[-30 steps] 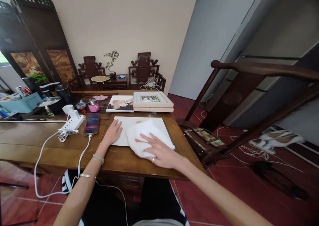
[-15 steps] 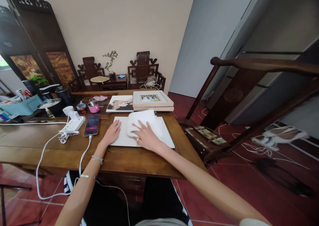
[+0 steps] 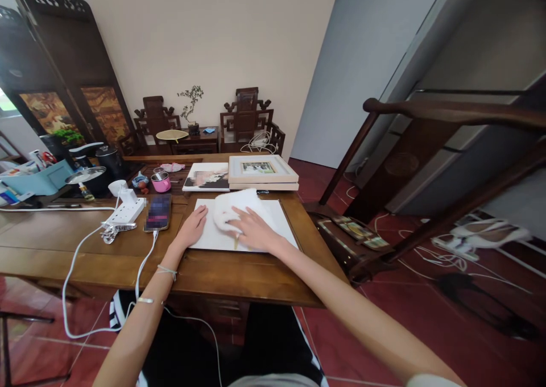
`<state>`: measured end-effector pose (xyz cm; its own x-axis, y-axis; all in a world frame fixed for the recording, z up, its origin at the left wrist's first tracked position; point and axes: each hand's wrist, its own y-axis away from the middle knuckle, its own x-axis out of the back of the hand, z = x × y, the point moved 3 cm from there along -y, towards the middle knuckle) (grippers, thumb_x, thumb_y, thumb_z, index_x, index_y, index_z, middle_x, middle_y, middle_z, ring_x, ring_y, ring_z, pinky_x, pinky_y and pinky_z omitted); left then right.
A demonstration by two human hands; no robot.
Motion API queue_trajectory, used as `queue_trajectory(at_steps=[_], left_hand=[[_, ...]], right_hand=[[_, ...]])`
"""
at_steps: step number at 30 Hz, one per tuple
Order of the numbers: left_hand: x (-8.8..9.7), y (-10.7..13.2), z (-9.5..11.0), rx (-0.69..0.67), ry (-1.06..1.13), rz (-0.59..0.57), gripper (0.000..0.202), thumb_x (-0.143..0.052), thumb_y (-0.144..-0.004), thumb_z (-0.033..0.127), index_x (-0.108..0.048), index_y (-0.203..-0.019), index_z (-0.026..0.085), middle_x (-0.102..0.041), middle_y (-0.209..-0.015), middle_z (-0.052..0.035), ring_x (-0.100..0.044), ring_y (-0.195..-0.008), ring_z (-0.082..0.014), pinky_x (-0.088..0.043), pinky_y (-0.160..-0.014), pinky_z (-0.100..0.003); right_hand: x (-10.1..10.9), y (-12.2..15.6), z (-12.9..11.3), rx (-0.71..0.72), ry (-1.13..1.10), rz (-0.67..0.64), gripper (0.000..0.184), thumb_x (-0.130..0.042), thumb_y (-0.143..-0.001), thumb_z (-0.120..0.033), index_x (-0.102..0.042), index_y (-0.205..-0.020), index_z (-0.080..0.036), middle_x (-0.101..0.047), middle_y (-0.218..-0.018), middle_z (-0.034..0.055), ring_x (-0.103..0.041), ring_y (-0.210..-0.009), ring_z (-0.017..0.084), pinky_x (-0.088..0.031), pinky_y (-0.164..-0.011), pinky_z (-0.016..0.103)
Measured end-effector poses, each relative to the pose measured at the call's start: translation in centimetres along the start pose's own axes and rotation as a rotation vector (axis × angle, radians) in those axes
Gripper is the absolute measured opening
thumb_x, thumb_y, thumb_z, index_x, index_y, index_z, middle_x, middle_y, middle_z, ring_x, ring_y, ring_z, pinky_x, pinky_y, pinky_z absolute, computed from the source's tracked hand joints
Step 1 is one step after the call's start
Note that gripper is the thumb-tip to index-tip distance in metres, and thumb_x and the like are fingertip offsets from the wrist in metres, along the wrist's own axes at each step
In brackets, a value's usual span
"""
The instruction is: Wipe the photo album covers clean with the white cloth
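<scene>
A flat white board [image 3: 279,228] with a thin dark lower edge lies on the wooden table in front of me. My left hand [image 3: 195,227] rests on its left edge, open, with the fingers stretched out. On the board is a folded white cloth [image 3: 224,208], fluffy and thick. My right hand [image 3: 255,231] presses on the cloth's right lower part with its fingers bent over it, holding it against the board. Part of the cloth is hidden under that hand. A small yellowish mark [image 3: 236,242] shows just below the cloth.
Behind the board lie a framed picture [image 3: 260,171] on a stack and a photo panel [image 3: 207,177]. To the left are a phone [image 3: 157,213] on a cable, a white power strip [image 3: 127,211] and a pink cup [image 3: 161,182]. A wooden chair [image 3: 394,142] stands close on the right.
My right hand and the cloth have shifted slightly left across the board, and the cloth's shape has changed. My left hand stays in place.
</scene>
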<state>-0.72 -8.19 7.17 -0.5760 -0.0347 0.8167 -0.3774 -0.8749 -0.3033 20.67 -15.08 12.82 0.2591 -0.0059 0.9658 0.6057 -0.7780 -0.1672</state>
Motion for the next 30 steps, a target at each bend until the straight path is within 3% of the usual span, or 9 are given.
queue_trajectory(at_steps=[3,6,12,15,18,23,27,30], left_hand=[[0.0,0.0,-0.1,0.001,0.002,0.003,0.048,-0.033,-0.097,0.03,-0.053,-0.136,0.01,-0.047,-0.149,-0.0148,-0.038,-0.143,-0.0231,-0.026,-0.12,-0.044],[0.0,0.0,-0.1,-0.001,0.008,0.005,0.047,-0.033,-0.097,0.029,-0.053,-0.137,0.013,-0.047,-0.149,-0.0124,-0.038,-0.143,-0.0227,-0.026,-0.12,-0.045],[0.0,0.0,0.0,-0.009,0.038,0.006,0.047,-0.034,-0.095,0.027,-0.054,-0.136,0.012,-0.046,-0.15,-0.013,-0.038,-0.143,-0.0231,-0.027,-0.12,-0.045],[0.0,0.1,-0.2,-0.008,0.046,0.006,0.047,-0.037,-0.095,0.027,-0.054,-0.136,0.014,-0.046,-0.15,-0.0115,-0.038,-0.143,-0.0229,-0.027,-0.12,-0.045],[-0.1,0.1,-0.2,-0.006,0.041,0.007,0.047,-0.036,-0.095,0.027,-0.054,-0.136,0.014,-0.046,-0.15,-0.0111,-0.038,-0.142,-0.0226,-0.027,-0.12,-0.045],[-0.1,0.0,-0.1,0.002,0.031,0.015,0.049,-0.034,-0.095,0.026,-0.053,-0.136,0.009,-0.046,-0.149,-0.0156,-0.038,-0.142,-0.0248,-0.027,-0.12,-0.045],[0.1,0.0,0.1,-0.005,0.036,0.012,0.048,-0.035,-0.095,0.027,-0.053,-0.138,0.013,-0.046,-0.15,-0.0124,-0.039,-0.142,-0.0235,-0.027,-0.12,-0.045],[0.2,0.0,0.2,-0.011,0.047,0.005,0.048,-0.037,-0.094,0.024,-0.053,-0.138,0.015,-0.046,-0.15,-0.01,-0.039,-0.142,-0.023,-0.027,-0.12,-0.045]], right_hand=[[-0.5,-2.9,1.0,-0.096,0.032,0.041,0.042,-0.039,-0.099,-0.03,-0.057,-0.134,-0.016,-0.049,-0.147,0.0162,-0.027,-0.145,0.034,-0.021,-0.113,0.064],[-1.1,-3.4,-0.3,-0.117,0.061,0.042,0.041,-0.042,-0.096,-0.024,-0.058,-0.133,-0.016,-0.042,-0.152,0.0161,-0.024,-0.145,0.039,-0.017,-0.112,0.069],[-1.8,2.6,-6.7,0.072,0.058,-0.055,0.039,-0.048,-0.092,-0.023,-0.061,-0.129,-0.018,-0.042,-0.153,0.0126,-0.028,-0.144,0.036,-0.019,-0.117,0.06],[-1.3,5.2,-8.5,0.129,0.025,-0.08,0.036,-0.05,-0.091,-0.021,-0.064,-0.125,-0.019,-0.044,-0.152,0.0115,-0.03,-0.144,0.035,-0.022,-0.117,0.058],[-0.4,4.9,-7.7,0.106,-0.012,-0.08,0.038,-0.046,-0.094,-0.022,-0.061,-0.128,-0.021,-0.05,-0.148,0.0102,-0.037,-0.14,0.03,-0.025,-0.116,0.054],[0.0,-0.5,-3.3,-0.002,0.027,-0.031,0.042,-0.039,-0.095,-0.02,-0.057,-0.133,-0.015,-0.06,-0.137,0.015,-0.042,-0.136,0.029,-0.025,-0.115,0.053],[-1.0,-4.5,-1.4,-0.077,0.075,0.002,0.043,-0.04,-0.095,-0.02,-0.055,-0.135,-0.013,-0.046,-0.149,0.018,-0.035,-0.14,0.036,-0.018,-0.113,0.062],[-1.8,-4.5,-2.4,-0.071,0.099,-0.009,0.044,-0.044,-0.092,-0.019,-0.055,-0.134,-0.011,-0.04,-0.152,0.0209,-0.032,-0.141,0.039,-0.018,-0.114,0.063]])
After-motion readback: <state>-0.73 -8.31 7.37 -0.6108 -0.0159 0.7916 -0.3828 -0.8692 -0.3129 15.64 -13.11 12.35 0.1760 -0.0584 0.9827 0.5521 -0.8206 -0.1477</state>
